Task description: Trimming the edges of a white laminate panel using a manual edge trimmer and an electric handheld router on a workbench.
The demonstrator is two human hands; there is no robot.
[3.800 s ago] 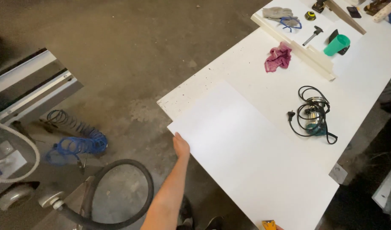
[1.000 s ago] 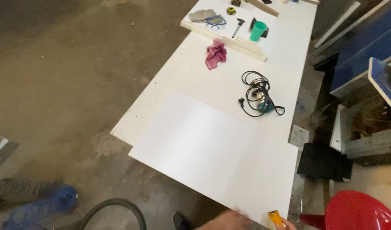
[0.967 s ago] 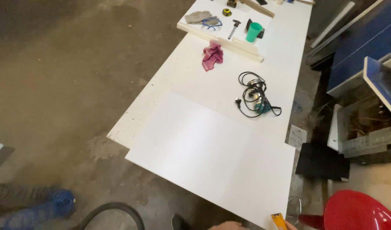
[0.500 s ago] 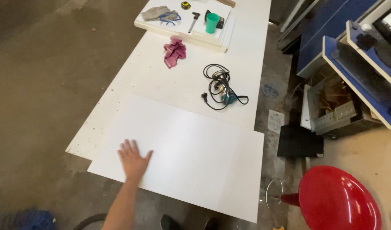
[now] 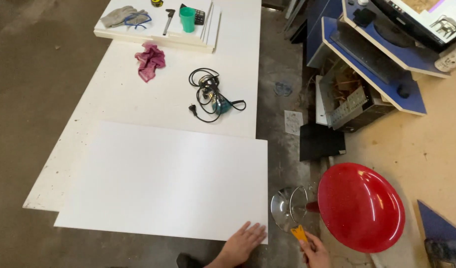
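Paper sheet point(image 5: 293, 122) (grey, rectangular) on floor beside table; left hand point(image 5: 243, 241) flat, released, on white panel point(image 5: 163, 181) corner; right hand point(image 5: 315, 250) grasping yellow tool point(image 5: 299, 233).

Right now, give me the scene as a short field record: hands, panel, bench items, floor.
left hand: flat on the near right corner of the white panel
right hand: grip closed on a small yellow tool
panel: lies on a larger white board
bench items: corded power tool, pink rag, green cup, grey gloves
floor: red stool at right
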